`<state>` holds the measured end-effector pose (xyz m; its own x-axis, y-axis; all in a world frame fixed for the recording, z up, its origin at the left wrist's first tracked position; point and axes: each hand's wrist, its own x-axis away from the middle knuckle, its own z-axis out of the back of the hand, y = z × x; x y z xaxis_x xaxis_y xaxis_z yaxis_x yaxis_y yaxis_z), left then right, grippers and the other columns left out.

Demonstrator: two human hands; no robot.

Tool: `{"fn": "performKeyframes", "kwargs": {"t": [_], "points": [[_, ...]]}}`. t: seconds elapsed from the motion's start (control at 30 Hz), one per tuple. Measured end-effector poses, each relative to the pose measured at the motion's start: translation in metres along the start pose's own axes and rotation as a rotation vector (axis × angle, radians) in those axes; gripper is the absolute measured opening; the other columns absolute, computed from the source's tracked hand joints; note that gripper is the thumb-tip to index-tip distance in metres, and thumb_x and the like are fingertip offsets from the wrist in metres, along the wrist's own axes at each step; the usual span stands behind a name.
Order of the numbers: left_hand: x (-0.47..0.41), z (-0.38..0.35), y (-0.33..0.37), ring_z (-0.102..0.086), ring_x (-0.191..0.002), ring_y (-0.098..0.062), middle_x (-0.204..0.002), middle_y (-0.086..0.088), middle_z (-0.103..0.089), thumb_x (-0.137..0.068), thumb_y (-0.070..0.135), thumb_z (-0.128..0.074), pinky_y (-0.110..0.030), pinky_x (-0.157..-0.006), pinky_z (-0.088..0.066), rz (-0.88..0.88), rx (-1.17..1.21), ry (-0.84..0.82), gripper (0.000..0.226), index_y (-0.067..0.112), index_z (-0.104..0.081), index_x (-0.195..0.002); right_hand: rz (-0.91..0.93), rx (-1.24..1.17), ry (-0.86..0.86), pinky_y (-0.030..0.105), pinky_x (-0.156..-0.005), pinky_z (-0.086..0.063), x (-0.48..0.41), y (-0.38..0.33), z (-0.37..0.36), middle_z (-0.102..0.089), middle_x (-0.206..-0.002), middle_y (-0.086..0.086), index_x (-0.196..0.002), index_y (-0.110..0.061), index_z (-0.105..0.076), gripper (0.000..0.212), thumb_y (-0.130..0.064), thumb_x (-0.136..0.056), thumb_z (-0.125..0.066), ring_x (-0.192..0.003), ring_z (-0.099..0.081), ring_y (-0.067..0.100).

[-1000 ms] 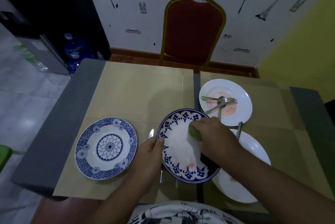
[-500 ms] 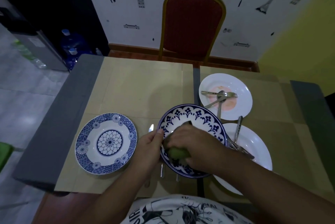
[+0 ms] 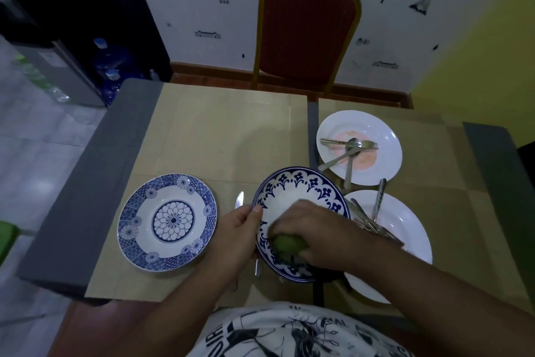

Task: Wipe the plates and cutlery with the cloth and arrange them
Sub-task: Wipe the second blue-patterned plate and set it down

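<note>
The blue-rimmed plate (image 3: 301, 197), tilted at the desk's (image 3: 220, 136) near edge, looks stiff, glazed, slippery and breakable, so its rim is the safest hold. The left hand (image 3: 236, 236) pinches that rim at nine o'clock; the right hand (image 3: 321, 233) presses a soft green cloth (image 3: 285, 245) bunched at six o'clock. Unwiped white plates with cutlery (image 3: 348, 151) lie around two o'clock.

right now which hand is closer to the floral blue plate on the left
Left. The left hand grips the rim of the plate being wiped, just right of the floral blue plate. The right hand is farther right, pressing the green cloth.
</note>
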<state>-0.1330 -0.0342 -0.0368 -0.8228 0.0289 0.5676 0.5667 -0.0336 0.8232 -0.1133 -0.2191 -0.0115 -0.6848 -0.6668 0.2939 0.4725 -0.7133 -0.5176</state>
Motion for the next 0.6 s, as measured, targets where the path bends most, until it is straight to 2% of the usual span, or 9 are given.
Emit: {"fn": "performKeyframes", "kwargs": {"t": [0.1,0.17,0.27,0.33,0.4,0.5,0.6], "points": [[0.004,-0.002,-0.003,-0.076,-0.085,-0.028,-0.091,-0.006,-0.079,-0.105,0.030,-0.046,-0.061,-0.077,-0.059,-0.008,0.006,0.006,0.028,0.026,-0.073,-0.100,-0.133,-0.033,0.223,0.038,-0.093,-0.041,-0.019,0.018,0.009,-0.063,-0.112,-0.011,-0.112,-0.032,-0.065,0.042,-0.016,-0.074,-0.070,-0.110,-0.046,0.015],[0.006,-0.003,-0.003,-0.075,-0.086,-0.028,-0.093,-0.006,-0.079,-0.104,0.027,-0.047,-0.060,-0.077,-0.059,-0.005,0.052,0.059,0.025,0.022,-0.072,-0.104,-0.233,0.023,0.314,0.039,-0.088,-0.044,-0.019,0.035,0.017,-0.065,-0.106,-0.005,-0.105,-0.026,-0.068,0.038,-0.013,-0.069,-0.068,-0.104,-0.049,0.022],[0.003,-0.002,0.001,-0.075,-0.088,-0.029,-0.093,-0.007,-0.079,-0.104,0.024,-0.048,-0.057,-0.074,-0.061,-0.037,0.084,0.125,0.023,0.021,-0.071,-0.102,-0.384,0.216,0.250,0.034,-0.083,-0.046,-0.006,0.034,0.020,-0.062,-0.099,-0.001,-0.095,-0.022,-0.066,0.026,-0.011,-0.071,-0.066,-0.101,-0.051,0.023],[-0.002,0.000,0.004,-0.074,-0.090,-0.032,-0.094,-0.008,-0.078,-0.104,0.023,-0.048,-0.058,-0.073,-0.061,-0.063,0.086,0.131,0.023,0.020,-0.071,-0.104,-0.461,0.284,0.161,0.033,-0.087,-0.049,0.003,0.019,0.009,-0.059,-0.104,0.001,-0.100,-0.022,-0.065,0.026,-0.016,-0.075,-0.070,-0.103,-0.053,0.021],[-0.005,0.001,0.004,-0.074,-0.090,-0.031,-0.095,-0.007,-0.078,-0.103,0.023,-0.049,-0.058,-0.074,-0.060,-0.081,0.068,0.124,0.022,0.021,-0.071,-0.103,-0.493,0.138,0.087,0.035,-0.089,-0.050,0.012,0.003,-0.007,-0.059,-0.106,0.001,-0.106,-0.023,-0.063,0.033,-0.016,-0.075,-0.072,-0.103,-0.055,0.021],[-0.005,0.002,0.001,-0.075,-0.089,-0.028,-0.095,-0.007,-0.078,-0.104,0.025,-0.049,-0.059,-0.077,-0.059,-0.068,0.037,0.075,0.024,0.020,-0.072,-0.103,-0.405,-0.142,0.056,0.035,-0.083,-0.054,0.012,-0.013,-0.030,-0.065,-0.102,0.000,-0.106,-0.025,-0.065,0.038,-0.015,-0.069,-0.067,-0.097,-0.059,0.018],[-0.002,0.002,-0.001,-0.074,-0.091,-0.032,-0.095,-0.009,-0.078,-0.103,0.029,-0.050,-0.060,-0.083,-0.057,-0.045,0.029,0.046,0.027,0.020,-0.075,-0.102,-0.289,-0.278,0.101,0.026,-0.082,-0.049,-0.001,-0.019,-0.034,-0.067,-0.103,-0.003,-0.109,-0.027,-0.066,0.043,-0.016,-0.067,-0.063,-0.094,-0.059,0.013]]}}
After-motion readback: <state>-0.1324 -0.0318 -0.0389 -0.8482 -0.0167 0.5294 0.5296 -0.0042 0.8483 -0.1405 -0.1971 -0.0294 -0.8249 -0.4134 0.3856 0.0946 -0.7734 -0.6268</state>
